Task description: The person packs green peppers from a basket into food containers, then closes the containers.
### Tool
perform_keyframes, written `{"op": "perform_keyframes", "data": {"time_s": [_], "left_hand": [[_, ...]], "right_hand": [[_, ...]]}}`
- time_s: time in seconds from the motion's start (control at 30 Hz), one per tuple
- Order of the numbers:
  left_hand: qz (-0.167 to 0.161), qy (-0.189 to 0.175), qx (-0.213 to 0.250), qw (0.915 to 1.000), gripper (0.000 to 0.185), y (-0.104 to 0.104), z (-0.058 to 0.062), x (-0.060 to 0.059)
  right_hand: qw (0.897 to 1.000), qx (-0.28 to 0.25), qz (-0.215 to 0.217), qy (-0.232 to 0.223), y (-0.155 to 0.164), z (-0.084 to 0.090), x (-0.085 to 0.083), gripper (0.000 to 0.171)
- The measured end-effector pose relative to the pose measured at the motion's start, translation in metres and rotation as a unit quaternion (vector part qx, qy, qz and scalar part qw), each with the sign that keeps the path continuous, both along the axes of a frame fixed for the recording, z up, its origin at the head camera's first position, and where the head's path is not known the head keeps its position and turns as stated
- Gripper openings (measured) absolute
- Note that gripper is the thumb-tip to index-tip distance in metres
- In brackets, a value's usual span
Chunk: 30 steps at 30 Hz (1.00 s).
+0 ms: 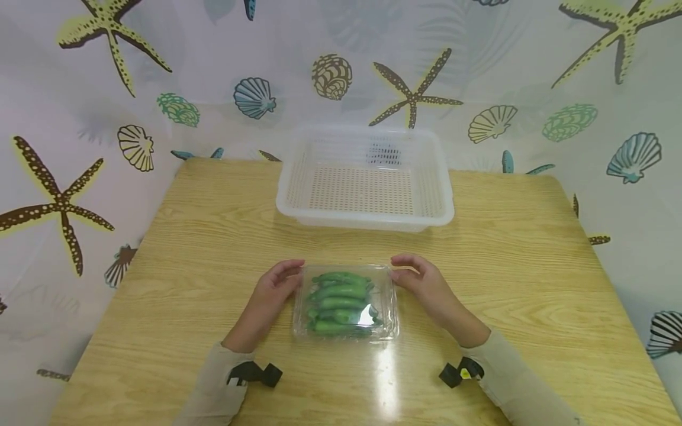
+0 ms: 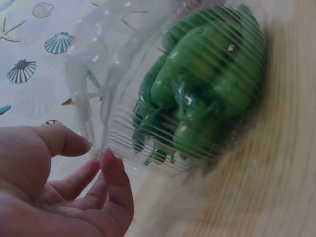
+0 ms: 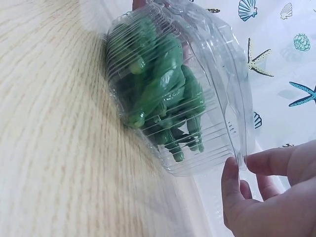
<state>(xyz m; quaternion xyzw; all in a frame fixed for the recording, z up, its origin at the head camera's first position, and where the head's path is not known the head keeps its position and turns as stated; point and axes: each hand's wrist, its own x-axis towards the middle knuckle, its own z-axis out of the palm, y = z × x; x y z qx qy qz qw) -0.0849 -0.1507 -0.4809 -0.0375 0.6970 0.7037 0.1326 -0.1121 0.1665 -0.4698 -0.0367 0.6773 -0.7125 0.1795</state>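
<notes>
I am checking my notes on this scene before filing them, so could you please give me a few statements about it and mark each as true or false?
1. The clear plastic box holds green pods. True.
2. The white basket already contains green pods. False: nothing shows inside it.
3. The left hand and the right hand are at opposite sides of the box. True.
4. The box stands inside the basket. False: it sits on the wooden table, nearer the person than the basket.
5. The box lid is lifted wide open. False: it lies closed over the pods.
</notes>
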Motion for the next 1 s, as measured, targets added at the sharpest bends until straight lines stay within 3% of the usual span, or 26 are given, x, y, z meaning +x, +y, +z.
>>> {"op": "perform_keyframes", "data": {"time_s": [0.47,0.6,0.73,1.0], "left_hand": [[-0.043,-0.046,0.018,0.9979,0.037,0.004,0.001,0.003],[-0.044,-0.051,0.025,0.9974,0.035,0.007,0.003,0.001],[-0.036,-0.060,0.026,0.9972,0.034,0.008,0.004,-0.002],[-0.017,-0.057,0.034,0.9977,0.033,0.008,0.001,-0.014]], "right_hand": [[0.998,0.028,-0.049,-0.010,0.003,0.001,-0.007,0.041],[0.998,0.012,-0.055,-0.013,0.003,0.001,-0.008,0.043],[0.999,0.001,-0.045,-0.020,0.004,0.003,-0.007,0.046],[0.998,0.035,-0.003,-0.052,0.010,0.004,-0.003,0.047]]}}
